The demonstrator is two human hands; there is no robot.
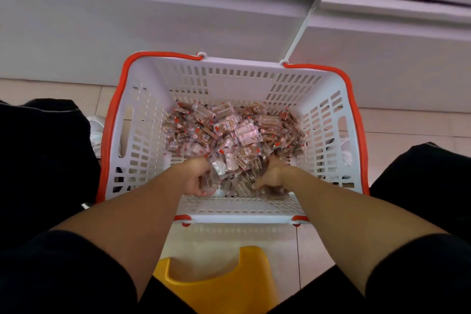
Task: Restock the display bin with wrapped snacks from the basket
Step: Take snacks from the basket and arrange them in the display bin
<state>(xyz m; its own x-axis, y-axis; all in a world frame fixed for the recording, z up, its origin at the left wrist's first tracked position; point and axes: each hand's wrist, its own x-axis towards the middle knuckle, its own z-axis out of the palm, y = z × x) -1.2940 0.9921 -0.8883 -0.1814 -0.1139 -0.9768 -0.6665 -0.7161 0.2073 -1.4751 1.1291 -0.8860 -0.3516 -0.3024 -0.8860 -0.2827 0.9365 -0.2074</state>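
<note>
A white slotted basket [229, 76] with orange rim and handles sits on the floor between my knees. A heap of small wrapped snacks [234, 132], brown with clear and red wrappers, covers its bottom. Both my hands are down inside the basket at the near edge of the heap. My left hand [197, 177] is curled around a bunch of wrapped snacks. My right hand [272, 176] has its fingers dug into the snacks and closed on some. The display bin is not in view.
White cabinet fronts [178, 20] rise just behind the basket. A yellow stool [216, 280] is under me, between my legs in dark clothing. A white shoe [96, 132] shows left of the basket on the tiled floor.
</note>
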